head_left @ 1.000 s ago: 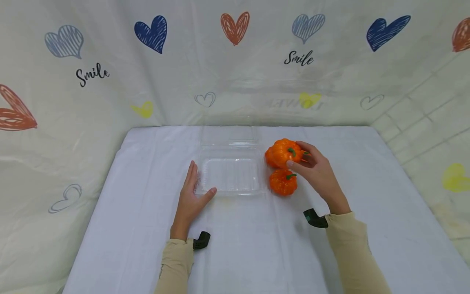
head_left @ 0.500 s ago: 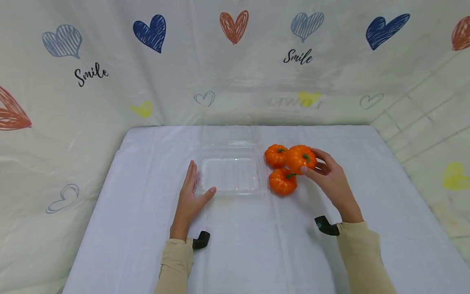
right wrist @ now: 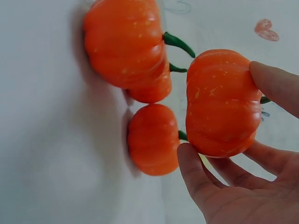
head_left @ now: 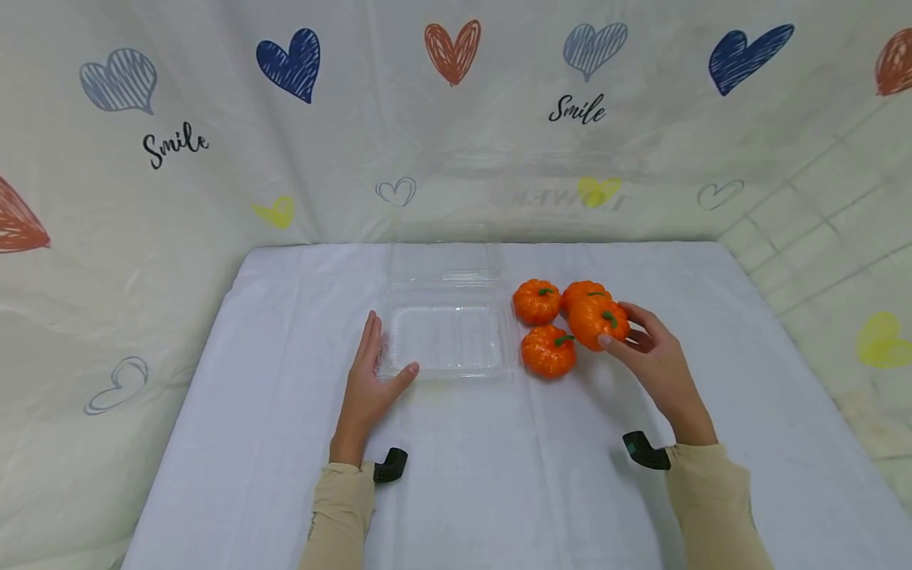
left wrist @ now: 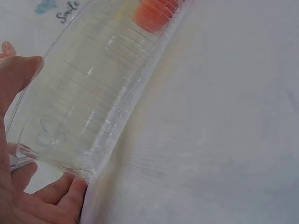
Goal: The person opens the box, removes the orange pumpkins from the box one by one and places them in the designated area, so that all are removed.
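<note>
My right hand pinches an orange toy pumpkin with a green stem between thumb and fingertips. In the right wrist view this pumpkin hangs off the cloth. Three more pumpkins cluster beside it: one at the back left, one in front, and one behind, partly hidden by the held one. A clear plastic clamshell box lies with its lid folded back. Against its left front corner rests my left hand, fingers straight, thumb on the rim in the left wrist view.
A white cloth covers the table. Behind it hangs a pale curtain printed with hearts and "Smile". The pumpkins lie just right of the box.
My right hand has carried its pumpkin rightward and toward me, away from above the back pumpkins, which now show more. My left hand and the box stay put.
</note>
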`<state>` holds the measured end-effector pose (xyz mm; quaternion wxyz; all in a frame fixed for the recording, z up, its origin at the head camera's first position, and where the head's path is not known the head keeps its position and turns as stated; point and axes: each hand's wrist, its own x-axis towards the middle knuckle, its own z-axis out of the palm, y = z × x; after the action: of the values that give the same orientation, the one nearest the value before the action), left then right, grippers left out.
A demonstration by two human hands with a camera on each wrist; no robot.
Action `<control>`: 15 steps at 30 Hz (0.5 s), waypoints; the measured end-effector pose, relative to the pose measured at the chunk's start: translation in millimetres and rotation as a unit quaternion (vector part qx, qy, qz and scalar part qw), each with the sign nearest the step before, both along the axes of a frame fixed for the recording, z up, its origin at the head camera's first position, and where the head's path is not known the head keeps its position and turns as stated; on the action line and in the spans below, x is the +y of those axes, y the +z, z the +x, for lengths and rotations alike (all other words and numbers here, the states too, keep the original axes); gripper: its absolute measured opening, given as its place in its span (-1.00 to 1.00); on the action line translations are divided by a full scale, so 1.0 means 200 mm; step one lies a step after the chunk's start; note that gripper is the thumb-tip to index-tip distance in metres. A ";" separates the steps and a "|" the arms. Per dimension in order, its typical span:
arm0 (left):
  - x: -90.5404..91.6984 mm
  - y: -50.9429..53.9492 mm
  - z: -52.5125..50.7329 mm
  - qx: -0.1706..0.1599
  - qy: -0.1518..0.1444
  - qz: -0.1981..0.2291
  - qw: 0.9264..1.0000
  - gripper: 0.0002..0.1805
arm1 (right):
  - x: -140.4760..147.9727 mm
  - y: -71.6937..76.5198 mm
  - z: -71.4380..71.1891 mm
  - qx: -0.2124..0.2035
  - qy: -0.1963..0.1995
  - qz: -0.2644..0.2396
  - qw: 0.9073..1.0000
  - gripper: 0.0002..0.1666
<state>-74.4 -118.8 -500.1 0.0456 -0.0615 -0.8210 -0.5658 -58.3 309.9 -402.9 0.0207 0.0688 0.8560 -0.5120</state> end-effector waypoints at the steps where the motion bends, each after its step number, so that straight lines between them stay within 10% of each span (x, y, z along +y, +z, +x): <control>1: 0.00 0.00 0.00 -0.001 0.000 0.000 1.000 0.15 | 0.01 -0.01 0.01 0.000 -0.002 0.003 1.000 -0.04; 15: 0.01 0.01 0.00 -0.001 0.004 -0.010 1.000 0.14 | 0.09 -0.13 0.07 -0.028 -0.024 0.031 0.999 -0.02</control>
<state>-75.4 -116.7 -498.8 0.0467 -0.0581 -0.8269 -0.5574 -44.2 326.9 -429.5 0.0302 0.1045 0.8688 -0.4831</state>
